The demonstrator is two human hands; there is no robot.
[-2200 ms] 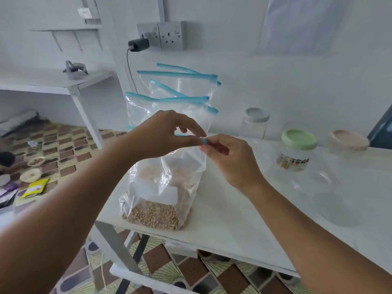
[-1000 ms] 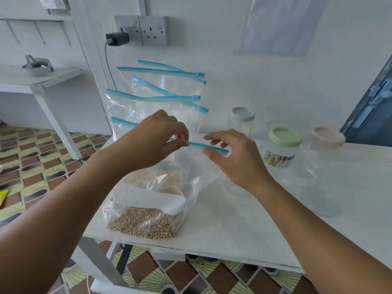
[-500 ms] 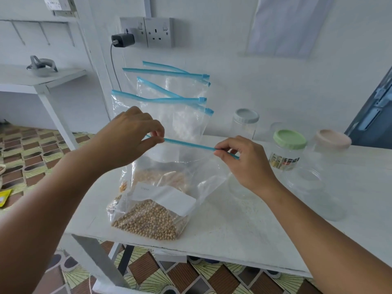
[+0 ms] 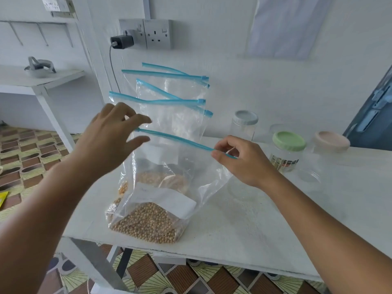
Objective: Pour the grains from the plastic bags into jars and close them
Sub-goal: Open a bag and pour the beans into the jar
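Clear plastic bag (image 4: 163,187) of tan round grains, white label, stands upright at table (image 4: 244,225) front edge. Its blue zip strip (image 4: 176,137) runs from 10 to 4 o'clock. My right hand (image 4: 239,160) pinches the strip's right end; my left hand (image 4: 110,139) hovers released, fingers spread

On the bench (image 4: 244,230), the front bag (image 4: 161,187) stands near the left front corner, grains in its bottom. Behind it, more bags (image 4: 169,107) stand against the wall. To their right along the wall stand three lidded jars (image 4: 288,151), with what may be two open jars (image 4: 309,177) before them. A shelf (image 4: 31,77) lies far left, sockets (image 4: 146,33) above the bags.
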